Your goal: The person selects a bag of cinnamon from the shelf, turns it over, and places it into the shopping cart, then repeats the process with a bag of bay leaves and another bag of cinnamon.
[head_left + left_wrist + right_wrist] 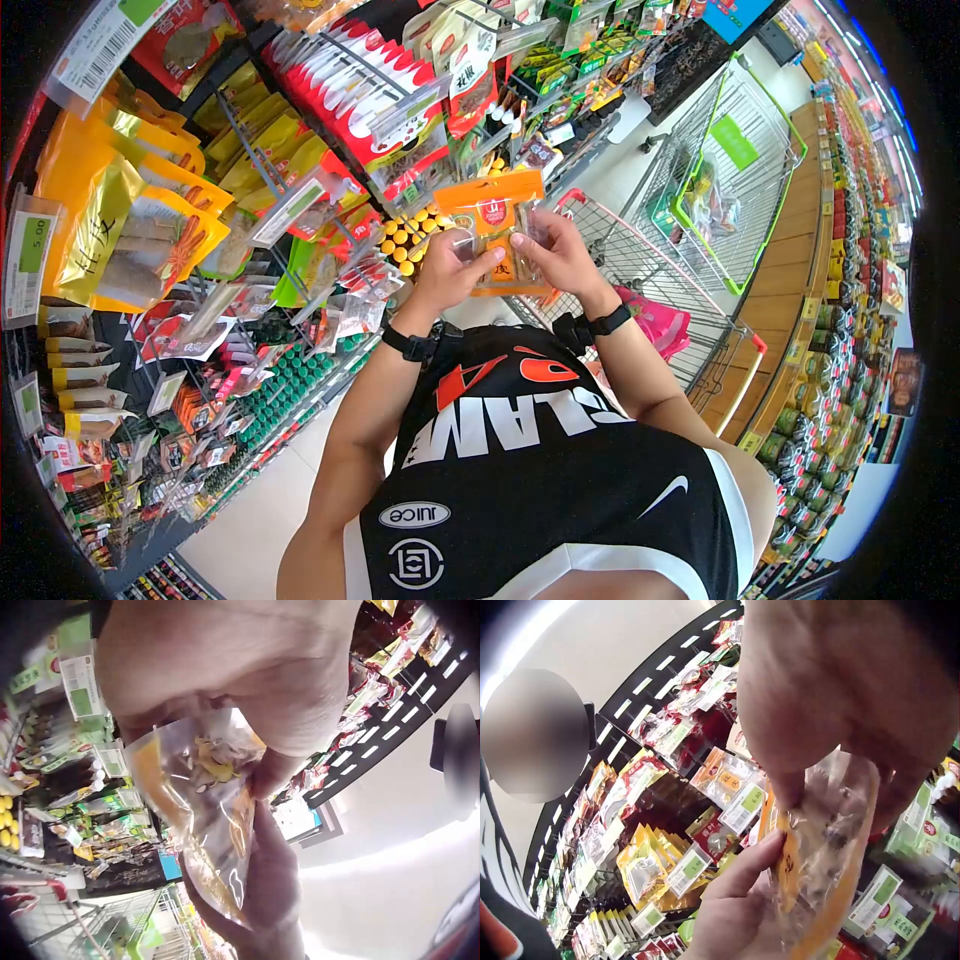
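Both hands grip an orange packet [468, 197] with clear windows, held up in front of the chest in the head view. My left hand [447, 270] holds its left edge, with the thumb across the front. On the opposite edge, my right hand [560, 253] pinches it with the thumb on the printed face. Through the clear plastic of the packet [196, 761], dried pieces show in the left wrist view. The right wrist view shows the packet [836, 832] side-on, bulging a little between the hands. Fingers behind it are largely hidden in the head view.
Hanging packets [130, 215] on hooks with price tags fill the shelf at left. A shopping cart [650, 300] with a pink bag [655, 322] stands just beyond the right arm; a green-trimmed cart [740, 170] is farther off. Jars [815, 400] line the right-hand shelf.
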A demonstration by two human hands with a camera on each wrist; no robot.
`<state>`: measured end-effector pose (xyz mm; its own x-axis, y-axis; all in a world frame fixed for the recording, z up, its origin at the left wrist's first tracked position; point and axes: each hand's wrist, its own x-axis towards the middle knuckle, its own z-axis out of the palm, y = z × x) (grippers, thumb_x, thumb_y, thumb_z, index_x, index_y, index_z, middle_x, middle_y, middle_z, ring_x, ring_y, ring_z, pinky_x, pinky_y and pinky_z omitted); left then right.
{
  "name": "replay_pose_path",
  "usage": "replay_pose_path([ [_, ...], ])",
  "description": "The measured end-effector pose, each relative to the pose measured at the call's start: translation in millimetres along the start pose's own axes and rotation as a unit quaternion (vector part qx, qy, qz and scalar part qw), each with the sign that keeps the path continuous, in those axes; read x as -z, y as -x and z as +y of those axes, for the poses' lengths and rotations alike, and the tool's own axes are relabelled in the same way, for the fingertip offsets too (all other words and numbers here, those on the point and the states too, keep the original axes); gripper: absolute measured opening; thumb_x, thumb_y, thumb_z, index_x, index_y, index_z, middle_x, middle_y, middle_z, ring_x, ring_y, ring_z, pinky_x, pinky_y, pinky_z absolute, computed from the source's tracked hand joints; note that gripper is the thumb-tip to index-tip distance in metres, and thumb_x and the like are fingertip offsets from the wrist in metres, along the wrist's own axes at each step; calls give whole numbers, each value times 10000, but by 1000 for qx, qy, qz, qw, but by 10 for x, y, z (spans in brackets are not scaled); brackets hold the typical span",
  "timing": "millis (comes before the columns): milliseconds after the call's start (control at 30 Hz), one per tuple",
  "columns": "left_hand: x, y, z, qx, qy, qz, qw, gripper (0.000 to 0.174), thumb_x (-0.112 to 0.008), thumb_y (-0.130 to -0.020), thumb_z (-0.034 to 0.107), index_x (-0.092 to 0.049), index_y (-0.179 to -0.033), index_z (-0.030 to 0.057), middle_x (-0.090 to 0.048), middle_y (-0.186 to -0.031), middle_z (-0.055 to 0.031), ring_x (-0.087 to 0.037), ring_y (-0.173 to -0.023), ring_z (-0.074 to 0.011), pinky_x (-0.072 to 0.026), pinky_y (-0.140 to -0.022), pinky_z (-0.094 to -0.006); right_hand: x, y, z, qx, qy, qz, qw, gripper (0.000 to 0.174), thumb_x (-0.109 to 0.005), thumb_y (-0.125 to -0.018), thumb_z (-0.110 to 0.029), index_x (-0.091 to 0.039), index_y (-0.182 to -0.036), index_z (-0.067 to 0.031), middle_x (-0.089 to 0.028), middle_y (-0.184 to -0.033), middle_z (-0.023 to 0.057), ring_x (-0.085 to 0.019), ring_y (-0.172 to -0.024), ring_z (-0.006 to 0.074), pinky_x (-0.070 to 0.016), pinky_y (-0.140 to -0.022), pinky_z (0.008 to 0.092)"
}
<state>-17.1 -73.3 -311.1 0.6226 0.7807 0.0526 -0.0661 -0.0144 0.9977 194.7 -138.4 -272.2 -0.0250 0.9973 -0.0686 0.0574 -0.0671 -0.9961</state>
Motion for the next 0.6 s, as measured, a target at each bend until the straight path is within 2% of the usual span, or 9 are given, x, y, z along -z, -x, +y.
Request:
replay_pose_path([
  [67,-28,24,117,-16,32,9,999,254,-749,-935,100,-692,-1146,-29,-740,-1017,-39,-659,-888,-76,-544,-802,-278,1,-3,-132,-62,-26,-19,998,185,-676,-1016,-171,-631,-1099,-12,-588,-806,-71,-496,-695,9,-410,-574,221],
  [200,-84,23,225,-26,132,40,990,278,-732,-944,82,-667,-1190,-29,-737,-1062,-53,-678,-919,-96,-560,-822,-293,-43,-41,-144,-13,-88,-13,996,211,-639,-1036,-154,-615,-1182,-4,-595,-811,-70,-502,-675,3,-395,-557,215],
  [267,-64,23,165,-12,126,35,991,295,-726,-945,73,-654,-1214,-25,-732,-1090,-54,-685,-936,-105,-565,-830,-295,-90,-62,-97,8,-88,3,996,240,-629,-1042,-152,-606,-1225,1,-610,-842,-63,-498,-677,4,-390,-558,212],
  [367,-90,30,169,8,136,48,989,309,-729,-942,65,-647,-1229,-15,-729,-1104,-51,-688,-936,-102,-565,-821,-283,16,-42,-29,-26,-69,-31,997,296,-652,-1023,-118,-589,-1280,15,-679,-987,-21,-574,-769,18,-464,-618,219],
  [400,-103,34,183,14,142,56,988,312,-731,-939,63,-646,-1230,-12,-728,-1104,-49,-688,-932,-98,-564,-815,-277,-2,-32,-48,-12,-82,-28,996,304,-662,-1013,-104,-590,-1282,17,-690,-1024,-8,-596,-804,25,-485,-646,224],
  [467,-62,41,182,38,102,32,993,353,-724,-941,58,-618,-1268,-20,-712,-1172,-68,-675,-1035,-133,-553,-903,-316,-71,-12,-108,14,-108,-21,994,322,-682,-994,-75,-591,-1288,20,-712,-1097,19,-638,-876,40,-527,-702,234],
  [500,-52,45,181,50,82,20,995,374,-721,-942,55,-604,-1288,-24,-704,-1206,-78,-668,-1087,-150,-548,-946,-336,-76,-8,-93,16,-112,-22,993,321,-691,-986,-67,-597,-1280,20,-718,-1098,21,-649,-893,45,-537,-719,238],
  [600,-105,43,193,18,103,20,994,383,-738,-924,56,-611,-1277,-22,-710,-1187,-77,-670,-1082,-148,-544,-951,-333,-51,-2,-81,10,-105,-24,994,303,-709,-971,-55,-618,-1251,16,-728,-1079,20,-663,-912,51,-550,-746,242],
])
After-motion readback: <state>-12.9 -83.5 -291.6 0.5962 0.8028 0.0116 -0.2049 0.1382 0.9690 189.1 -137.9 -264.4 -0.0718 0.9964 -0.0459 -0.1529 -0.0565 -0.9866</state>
